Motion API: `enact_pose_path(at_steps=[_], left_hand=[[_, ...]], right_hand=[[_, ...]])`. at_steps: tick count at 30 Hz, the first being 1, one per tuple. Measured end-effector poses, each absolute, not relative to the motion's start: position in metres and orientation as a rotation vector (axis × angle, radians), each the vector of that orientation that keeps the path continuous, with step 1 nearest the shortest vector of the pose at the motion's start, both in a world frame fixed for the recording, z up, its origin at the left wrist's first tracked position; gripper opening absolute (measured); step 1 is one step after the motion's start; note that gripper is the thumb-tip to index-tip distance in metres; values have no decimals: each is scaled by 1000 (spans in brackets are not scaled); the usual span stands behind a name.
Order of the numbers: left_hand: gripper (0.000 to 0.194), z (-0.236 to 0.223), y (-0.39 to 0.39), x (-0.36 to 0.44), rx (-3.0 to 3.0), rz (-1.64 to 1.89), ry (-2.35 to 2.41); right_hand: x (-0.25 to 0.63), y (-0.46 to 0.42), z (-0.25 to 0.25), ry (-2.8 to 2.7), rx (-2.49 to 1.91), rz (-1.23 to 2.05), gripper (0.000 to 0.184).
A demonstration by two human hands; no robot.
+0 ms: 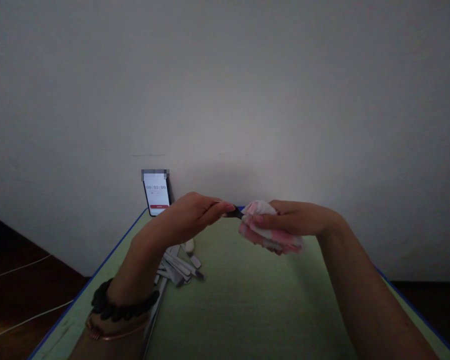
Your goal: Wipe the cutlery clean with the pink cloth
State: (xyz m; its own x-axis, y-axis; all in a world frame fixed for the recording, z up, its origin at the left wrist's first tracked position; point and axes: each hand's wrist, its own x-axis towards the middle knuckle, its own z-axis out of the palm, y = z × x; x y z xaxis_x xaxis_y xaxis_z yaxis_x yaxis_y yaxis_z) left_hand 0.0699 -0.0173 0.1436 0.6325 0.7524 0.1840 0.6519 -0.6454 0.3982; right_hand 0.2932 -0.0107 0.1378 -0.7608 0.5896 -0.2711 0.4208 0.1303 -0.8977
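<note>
My left hand [198, 212] pinches one end of a slim dark utensil [232, 213] between thumb and fingers. It looks like a piece of cutlery, but its exact kind is hidden. A crumpled pink and white cloth [262, 220] is gripped in my right hand [290, 218], wrapped around the utensil's other end. Both hands are raised above the green table [247, 300]. Below my left wrist lies a pile of pale, flat-handled utensils [182, 267], partly covered by my forearm.
A phone [157, 195] showing a timer at 00:02:00 leans on the grey wall [225, 100] at the table's back left. A long pale strip or tray edge [153, 315] runs beside my left forearm. White cables [30, 320] trail over the dark floor at left.
</note>
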Motion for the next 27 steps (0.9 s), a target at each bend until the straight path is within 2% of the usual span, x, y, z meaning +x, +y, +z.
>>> enact_pose_path(at_steps=[5,13,22,27], left_hand=[[45,141,-17,83,2679,466,1053],[48,136,-14,84,2624,416,1081],[46,137,-15,87,2672,347,1123],[45,137,-10,71,2619,467,1173]], right_hand=[[285,-5,125,-2123,-857,1883,52],[285,-2,120,-2094,-906,1903,48],[283,0,119,-2156,-1057,1806,50],[292,2,124,-2261,-1031,1652,45]])
